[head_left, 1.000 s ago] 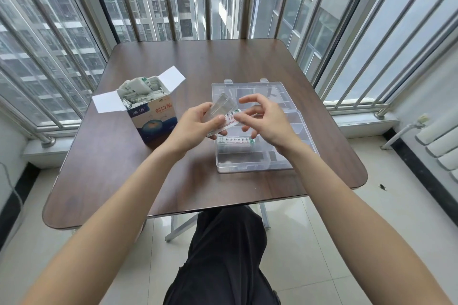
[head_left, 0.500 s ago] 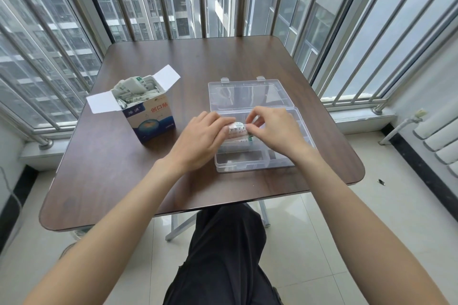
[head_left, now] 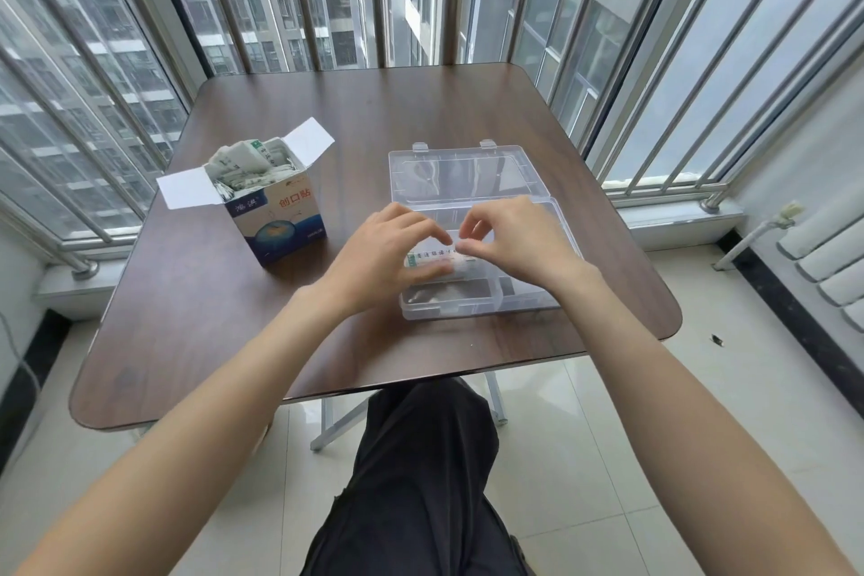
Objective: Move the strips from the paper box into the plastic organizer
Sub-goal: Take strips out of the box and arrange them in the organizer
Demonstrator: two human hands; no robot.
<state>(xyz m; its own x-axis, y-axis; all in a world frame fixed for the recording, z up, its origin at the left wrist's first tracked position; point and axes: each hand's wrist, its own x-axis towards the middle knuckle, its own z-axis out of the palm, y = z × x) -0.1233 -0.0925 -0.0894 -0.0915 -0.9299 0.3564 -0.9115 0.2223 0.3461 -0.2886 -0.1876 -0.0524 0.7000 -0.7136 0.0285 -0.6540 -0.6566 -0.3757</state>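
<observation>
1. Left hand [head_left: 374, 262]: fingers curled over the strip [head_left: 428, 258], touching it.
2. Right hand [head_left: 509, 243]: fingertips pinching the strip's other end.
3. Strip sits in plastic organizer [head_left: 467, 173], left compartment.
4. Paper box [head_left: 276, 220] to the left, open, full of strips.

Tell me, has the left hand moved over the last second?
Yes. The left hand came down from above the plastic organizer to the strip lying inside it, judged against the paper box.

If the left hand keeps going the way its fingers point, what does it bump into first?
Probably the white printed strip in the clear plastic organizer: the left hand points right at it, fingertips about touching. Depth is unclear.
</observation>
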